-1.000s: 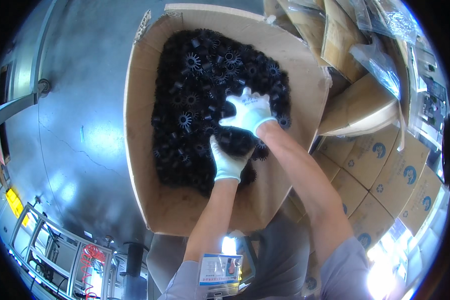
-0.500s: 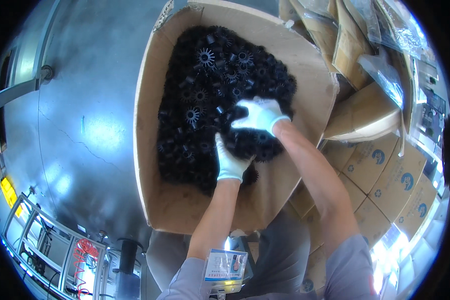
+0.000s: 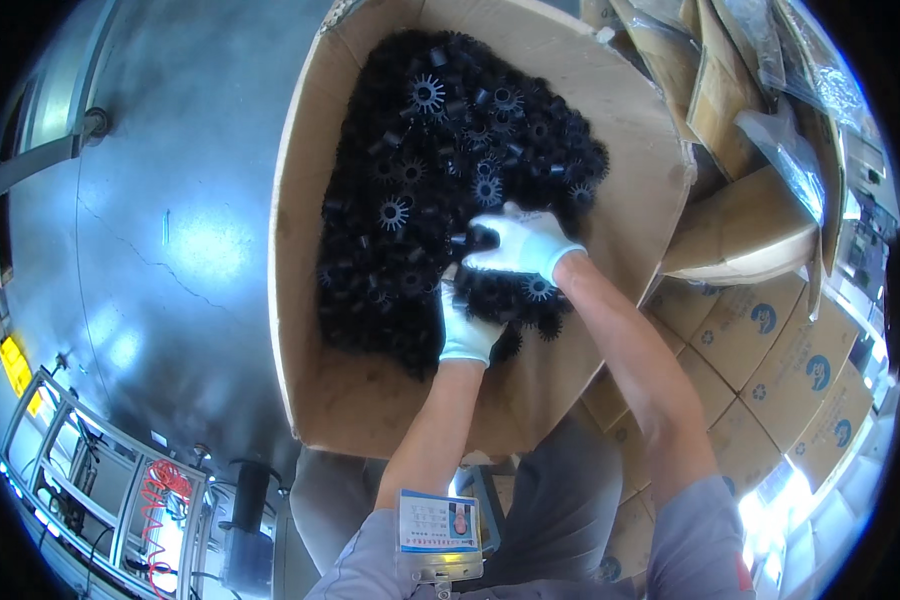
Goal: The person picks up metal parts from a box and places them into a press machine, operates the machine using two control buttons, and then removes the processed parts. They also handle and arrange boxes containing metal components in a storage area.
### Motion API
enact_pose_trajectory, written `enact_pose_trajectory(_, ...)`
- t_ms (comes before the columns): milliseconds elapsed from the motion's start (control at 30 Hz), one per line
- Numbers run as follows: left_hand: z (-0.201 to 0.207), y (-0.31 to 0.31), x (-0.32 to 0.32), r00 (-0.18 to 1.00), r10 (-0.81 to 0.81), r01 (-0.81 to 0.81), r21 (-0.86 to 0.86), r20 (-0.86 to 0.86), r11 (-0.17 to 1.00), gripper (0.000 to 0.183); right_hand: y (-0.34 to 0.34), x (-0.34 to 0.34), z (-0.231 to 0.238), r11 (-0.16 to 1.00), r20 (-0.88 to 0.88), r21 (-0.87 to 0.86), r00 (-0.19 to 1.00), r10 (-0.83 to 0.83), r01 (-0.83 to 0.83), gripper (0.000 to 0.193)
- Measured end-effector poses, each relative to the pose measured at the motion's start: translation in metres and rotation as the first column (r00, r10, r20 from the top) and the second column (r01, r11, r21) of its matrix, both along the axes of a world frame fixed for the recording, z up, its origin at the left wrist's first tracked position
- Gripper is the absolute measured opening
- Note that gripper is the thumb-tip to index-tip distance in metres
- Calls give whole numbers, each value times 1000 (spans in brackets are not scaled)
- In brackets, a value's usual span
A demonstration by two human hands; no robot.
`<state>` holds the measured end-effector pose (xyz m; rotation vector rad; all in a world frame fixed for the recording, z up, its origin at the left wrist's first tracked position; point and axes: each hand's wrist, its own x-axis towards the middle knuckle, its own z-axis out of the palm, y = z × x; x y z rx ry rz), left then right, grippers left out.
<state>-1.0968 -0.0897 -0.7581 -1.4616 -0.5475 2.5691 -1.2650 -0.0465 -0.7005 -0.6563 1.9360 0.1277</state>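
A large open cardboard box (image 3: 305, 230) stands in front of me, holding a heap of black finned parts (image 3: 427, 94), ring-shaped with radial fins. Both my hands wear white gloves and are inside the box, at the heap's near right side. My right hand (image 3: 526, 243) curls its thumb and fingers around a black finned part, mostly hidden. Just below and to its left, my left hand (image 3: 467, 331) cups several black finned parts against its palm; its fingertips are largely covered by them. One finned part (image 3: 538, 287) shows close under the right hand.
Stacked cardboard cartons (image 3: 760, 325) stand to the right of the box. Loose cardboard sheets (image 3: 725, 90) and clear plastic film (image 3: 785, 155) lie beyond them. At lower left is a metal frame (image 3: 120, 500) with a red coiled hose (image 3: 170, 482). Grey floor (image 3: 210, 240) lies left.
The view has shifted slightly, so the box sits a little higher and to the right. My left thumb has drawn in, and the right hand's fingers have closed more around the parts.
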Motion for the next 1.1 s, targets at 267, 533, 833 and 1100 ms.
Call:
enact_pose_trajectory(267, -40, 8, 20, 945, -121, 23, -309, -303, 951, 57, -14, 3, -11, 995, -11, -51, 996, -89, 88, 87)
enact_pose_trajectory(533, 26, -5, 15, 991, -70, 81, -93, 118, 992, 61, 1, 47, 24, 974, -86, -177, 983, -160, 143, 74)
enact_pose_trajectory(833, 144, -37, 14, 992, -86, 99, -149, 88, 984, 52, -13, 61, 131, 901, -84, -350, 949, -304, 258, 66)
enact_pose_trajectory(1100, 277, -80, 25, 997, -68, 60, -214, -32, 975, 65, -81, 63, 291, 938, -98, -304, 974, -205, 167, 71)
